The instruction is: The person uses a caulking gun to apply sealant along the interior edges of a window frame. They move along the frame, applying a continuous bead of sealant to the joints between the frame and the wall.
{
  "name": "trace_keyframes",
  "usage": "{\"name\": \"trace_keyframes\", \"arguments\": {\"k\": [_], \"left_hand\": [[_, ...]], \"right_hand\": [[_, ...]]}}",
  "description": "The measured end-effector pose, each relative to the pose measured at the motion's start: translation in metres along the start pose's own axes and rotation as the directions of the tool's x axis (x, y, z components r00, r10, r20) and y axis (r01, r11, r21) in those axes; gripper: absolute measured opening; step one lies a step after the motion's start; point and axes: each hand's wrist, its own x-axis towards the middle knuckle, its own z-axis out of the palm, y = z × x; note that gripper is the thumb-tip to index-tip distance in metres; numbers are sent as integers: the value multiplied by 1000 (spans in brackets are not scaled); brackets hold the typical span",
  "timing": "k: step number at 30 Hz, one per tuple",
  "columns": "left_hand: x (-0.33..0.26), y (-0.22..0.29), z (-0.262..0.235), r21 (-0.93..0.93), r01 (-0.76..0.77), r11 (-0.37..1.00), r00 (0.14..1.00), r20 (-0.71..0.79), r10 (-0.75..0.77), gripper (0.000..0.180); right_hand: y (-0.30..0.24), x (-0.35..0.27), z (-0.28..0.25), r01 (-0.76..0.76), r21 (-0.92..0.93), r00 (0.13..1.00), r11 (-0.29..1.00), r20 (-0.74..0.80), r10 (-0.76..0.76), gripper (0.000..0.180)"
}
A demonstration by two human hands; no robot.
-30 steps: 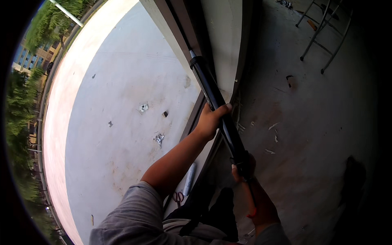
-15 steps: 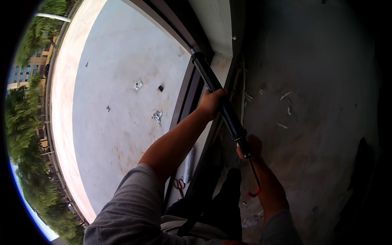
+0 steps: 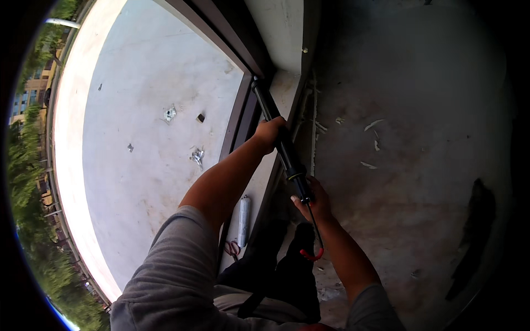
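A long black caulking gun (image 3: 286, 153) slants across the middle, its front end up and to the left. My left hand (image 3: 269, 134) is closed around its barrel. At the rear, my right hand (image 3: 318, 202) grips the handle end, though the gun partly hides its fingers. The tip reaches the lower corner of the dark window frame (image 3: 242, 117); I cannot tell whether it touches. A thin rod (image 3: 316, 226) with a red hooked end (image 3: 312, 255) sticks out behind the gun, above my right forearm.
On the sill by my legs lie a silvery sealant tube (image 3: 243, 220) and red-handled scissors (image 3: 232, 249). Crumpled foil scraps (image 3: 197, 157) and a small dark block (image 3: 200, 118) lie on the pale surface beyond the frame. Whitish strips (image 3: 374, 125) are scattered on the floor at right.
The gun and both hands have shifted left in view, along with the whole scene. The sealant tube beside my leg shows more fully. Both hands keep hold of the gun.
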Motion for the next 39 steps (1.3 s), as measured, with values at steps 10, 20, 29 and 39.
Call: {"name": "trace_keyframes", "arguments": {"k": [10,20,29,39], "left_hand": [[-9,35,-20,-58,148,987,974,180,-135,42],[-90,1,36,-255,388,886,862,441,-250,39],[-247,-145,-11,-659,379,650,921,336,-196,37],[-471,-336,-74,-972,-118,204,968,-159,-197,32]], "right_hand": [[-48,1,-4,-259,488,893,833,451,13,76],[-173,-59,-55,-11,-10,974,1000,226,12,75],[-236,-194,-212,-496,-29,725,868,537,432,59],[-207,-239,-206,2,-404,537,915,772,340,36]]}}
